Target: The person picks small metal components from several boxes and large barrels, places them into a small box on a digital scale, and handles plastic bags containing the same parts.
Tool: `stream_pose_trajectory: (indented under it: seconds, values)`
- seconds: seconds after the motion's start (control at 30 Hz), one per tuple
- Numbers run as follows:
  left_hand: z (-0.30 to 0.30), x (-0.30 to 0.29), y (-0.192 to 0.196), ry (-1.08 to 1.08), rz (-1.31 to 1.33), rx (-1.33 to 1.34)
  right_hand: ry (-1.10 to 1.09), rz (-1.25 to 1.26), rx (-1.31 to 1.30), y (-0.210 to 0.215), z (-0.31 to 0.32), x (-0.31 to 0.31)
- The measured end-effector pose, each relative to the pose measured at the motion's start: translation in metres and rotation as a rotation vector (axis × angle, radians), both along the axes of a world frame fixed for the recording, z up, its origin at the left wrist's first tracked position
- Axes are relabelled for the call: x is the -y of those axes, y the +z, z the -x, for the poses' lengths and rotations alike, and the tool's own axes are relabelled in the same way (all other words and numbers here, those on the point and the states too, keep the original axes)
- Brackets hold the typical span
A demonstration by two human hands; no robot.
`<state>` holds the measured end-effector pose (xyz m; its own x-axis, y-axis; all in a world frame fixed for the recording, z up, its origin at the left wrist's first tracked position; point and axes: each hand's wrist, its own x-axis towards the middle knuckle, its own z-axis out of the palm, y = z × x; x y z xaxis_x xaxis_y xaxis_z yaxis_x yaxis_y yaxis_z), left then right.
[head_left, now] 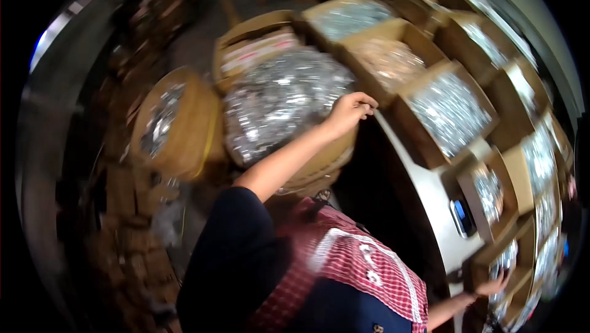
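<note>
My left hand (353, 113) is stretched out over the right edge of a big heap of shiny clear plastic packets (286, 96), next to the white table edge. Its fingers are curled and pressed together; anything between them is too small to make out. At the lower right, my right hand (491, 287) reaches into a cardboard box (522, 284) among silvery packets (505, 260). Its fingertips are blurred and partly hidden against the packets, so I cannot see whether they grip one.
Open cardboard boxes of packets line the white table (424, 188) on my right, one with peach-coloured contents (393, 62). A blue-and-black device (462, 217) lies on the table. To the left stands another open carton (196, 127), with stacked brown boxes (138, 259) beyond.
</note>
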<state>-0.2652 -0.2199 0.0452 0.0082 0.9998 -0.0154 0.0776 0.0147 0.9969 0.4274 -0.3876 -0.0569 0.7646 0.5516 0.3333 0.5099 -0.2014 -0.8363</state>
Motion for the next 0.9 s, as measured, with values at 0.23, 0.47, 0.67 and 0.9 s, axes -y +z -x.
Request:
stream_pose_trajectory:
  seconds: [0.23,0.47,0.67,0.9]
  values:
    - [0.285,0.18,0.058,0.766,-0.108,0.003,0.193,0.078,0.232,0.008,0.155,-0.02]
    - [0.594,0.305,0.035,1.184,0.384,-0.981,0.537,0.439,0.179,-0.047,0.366,-0.017]
    - [0.773,0.366,0.03,1.237,1.0,-1.236,0.716,0.671,0.128,-0.068,0.472,-0.028]
    - [0.834,0.36,-0.005,0.841,1.039,-1.517,0.803,0.871,0.179,-0.072,0.52,-0.019]
